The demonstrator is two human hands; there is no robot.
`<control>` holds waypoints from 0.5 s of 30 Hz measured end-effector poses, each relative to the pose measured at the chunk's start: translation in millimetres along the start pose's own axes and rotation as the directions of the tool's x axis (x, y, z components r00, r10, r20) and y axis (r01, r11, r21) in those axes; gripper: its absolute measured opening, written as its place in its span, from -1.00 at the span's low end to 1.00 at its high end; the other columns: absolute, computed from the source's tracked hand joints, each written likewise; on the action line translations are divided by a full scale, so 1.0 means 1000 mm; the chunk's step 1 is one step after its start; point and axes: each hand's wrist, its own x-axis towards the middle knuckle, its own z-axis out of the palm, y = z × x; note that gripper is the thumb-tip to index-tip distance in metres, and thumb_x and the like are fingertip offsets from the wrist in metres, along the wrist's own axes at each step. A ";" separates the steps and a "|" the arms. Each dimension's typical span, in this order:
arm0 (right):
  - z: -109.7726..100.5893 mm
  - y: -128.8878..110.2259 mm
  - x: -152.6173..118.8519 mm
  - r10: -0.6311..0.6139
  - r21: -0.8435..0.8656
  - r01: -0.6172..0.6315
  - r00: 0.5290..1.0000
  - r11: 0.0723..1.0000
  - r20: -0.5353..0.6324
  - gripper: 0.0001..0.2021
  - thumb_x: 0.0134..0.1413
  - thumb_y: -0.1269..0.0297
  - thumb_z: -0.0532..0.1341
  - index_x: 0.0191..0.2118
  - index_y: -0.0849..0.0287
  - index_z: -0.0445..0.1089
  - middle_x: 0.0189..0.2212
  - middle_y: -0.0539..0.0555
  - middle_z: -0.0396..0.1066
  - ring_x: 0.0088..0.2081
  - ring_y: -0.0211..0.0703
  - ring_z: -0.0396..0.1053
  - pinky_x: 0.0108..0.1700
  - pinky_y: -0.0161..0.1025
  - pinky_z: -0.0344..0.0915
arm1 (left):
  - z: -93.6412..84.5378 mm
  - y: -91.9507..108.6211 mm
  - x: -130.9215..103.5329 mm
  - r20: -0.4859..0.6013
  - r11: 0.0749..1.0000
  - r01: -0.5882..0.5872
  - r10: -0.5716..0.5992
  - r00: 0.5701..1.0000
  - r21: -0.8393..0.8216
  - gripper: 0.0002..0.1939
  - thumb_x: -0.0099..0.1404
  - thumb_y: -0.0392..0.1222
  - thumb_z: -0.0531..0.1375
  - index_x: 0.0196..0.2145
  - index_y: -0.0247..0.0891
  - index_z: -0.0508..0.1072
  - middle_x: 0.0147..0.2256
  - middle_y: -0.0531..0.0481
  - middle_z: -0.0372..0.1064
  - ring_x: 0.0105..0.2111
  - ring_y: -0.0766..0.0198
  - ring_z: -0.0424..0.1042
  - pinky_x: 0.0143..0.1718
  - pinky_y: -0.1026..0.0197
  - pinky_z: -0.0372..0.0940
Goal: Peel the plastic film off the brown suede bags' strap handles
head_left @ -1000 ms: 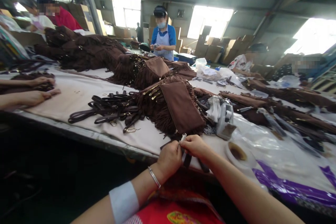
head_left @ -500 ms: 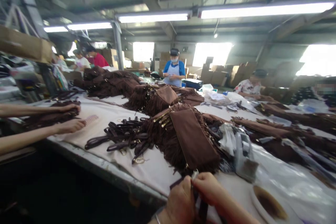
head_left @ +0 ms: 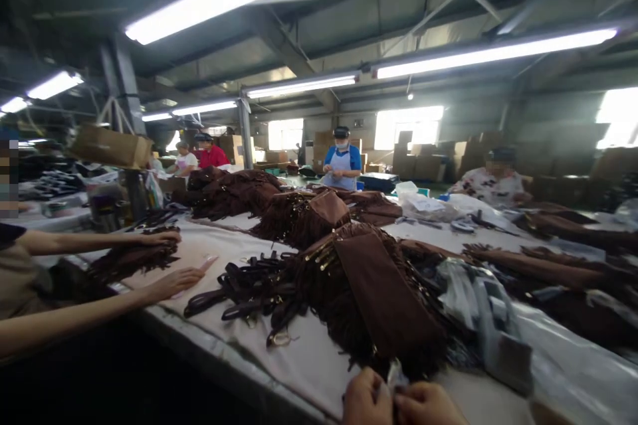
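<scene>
At the bottom edge, my left hand [head_left: 367,398] and my right hand [head_left: 428,404] are pinched close together around a small piece of clear plastic wrap [head_left: 397,377]. What lies under the plastic is hidden by my fingers. Just beyond them is a flat dark brown pouch [head_left: 386,295], resting on a heap of brown fringed bags [head_left: 323,309] with gold zip ends. Left of the heap, dark straps [head_left: 249,285] with gold clasps are spread on the pale cloth.
On the left, a co-worker's arms [head_left: 164,285] reach over the pale-covered table [head_left: 219,345] to fringed brown material. Clear plastic bags [head_left: 503,325] lie at right. More brown piles and several people are farther back.
The view has tilted up and turned left, so my hands appear lower in the picture. The strap that hung below my hands has left the view. More of the co-worker at left shows.
</scene>
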 end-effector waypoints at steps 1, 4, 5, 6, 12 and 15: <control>0.001 -0.006 -0.010 0.027 0.081 -0.027 1.000 0.996 0.001 -0.80 -0.29 0.24 0.20 -0.77 0.15 0.31 -0.79 -0.02 0.17 -0.72 -0.35 0.07 -0.63 -0.33 -0.02 | 0.004 0.001 -0.005 -0.008 0.997 0.018 -0.019 1.000 -0.079 -0.78 0.09 -0.03 0.23 -0.53 -0.17 0.32 -0.58 0.02 0.29 -0.54 0.25 0.28 -0.49 0.22 0.11; 0.000 -0.020 -0.030 0.130 0.235 -0.152 0.986 0.960 0.108 -0.88 -0.26 0.29 0.18 -0.63 0.21 0.40 -0.80 -0.12 0.07 -0.75 -0.43 -0.09 -0.68 -0.37 -0.22 | 0.011 0.010 -0.019 0.102 0.933 0.121 -0.092 0.991 -0.338 -0.80 0.09 -0.06 0.21 -0.48 -0.24 0.35 -0.62 0.08 0.25 -0.63 0.37 0.17 -0.59 0.29 0.03; -0.002 -0.023 -0.033 0.150 0.294 -0.188 0.977 0.937 0.149 -0.89 -0.25 0.30 0.19 -0.60 0.22 0.41 -0.80 -0.14 0.07 -0.74 -0.44 -0.10 -0.67 -0.38 -0.23 | 0.011 0.013 -0.021 0.151 0.902 0.164 -0.112 0.982 -0.400 -0.80 0.07 -0.08 0.23 -0.43 -0.26 0.36 -0.61 0.11 0.24 -0.66 0.42 0.12 -0.61 0.32 -0.01; -0.004 -0.024 -0.034 0.170 0.355 -0.226 0.968 0.907 0.183 -0.91 -0.26 0.32 0.19 -0.58 0.22 0.41 -0.79 -0.15 0.07 -0.74 -0.45 -0.10 -0.67 -0.39 -0.21 | 0.010 0.015 -0.022 0.182 0.866 0.201 -0.130 0.975 -0.457 -0.77 0.05 -0.08 0.25 -0.39 -0.27 0.36 -0.61 0.12 0.25 -0.67 0.45 0.09 -0.62 0.34 -0.03; -0.009 -0.021 -0.037 0.124 0.544 -0.267 0.950 0.795 0.286 -0.92 -0.25 0.35 0.21 -0.53 0.25 0.41 -0.73 -0.12 0.20 -0.70 -0.46 -0.08 -0.63 -0.42 -0.09 | 0.005 0.019 -0.026 0.299 0.743 0.304 -0.145 0.943 -0.597 -0.67 0.02 -0.11 0.30 -0.28 -0.30 0.35 -0.57 0.15 0.24 -0.69 0.54 -0.03 -0.68 0.41 -0.12; -0.008 -0.021 -0.037 0.085 0.532 -0.209 0.965 0.821 0.248 -0.90 -0.28 0.36 0.23 -0.51 0.26 0.43 -0.68 -0.08 0.29 -0.68 -0.46 -0.07 -0.62 -0.40 -0.09 | 0.005 0.018 -0.029 0.314 0.728 0.306 -0.131 0.940 -0.613 -0.62 0.07 -0.12 0.28 -0.17 -0.28 0.35 -0.56 0.16 0.24 -0.70 0.55 -0.06 -0.68 0.42 -0.14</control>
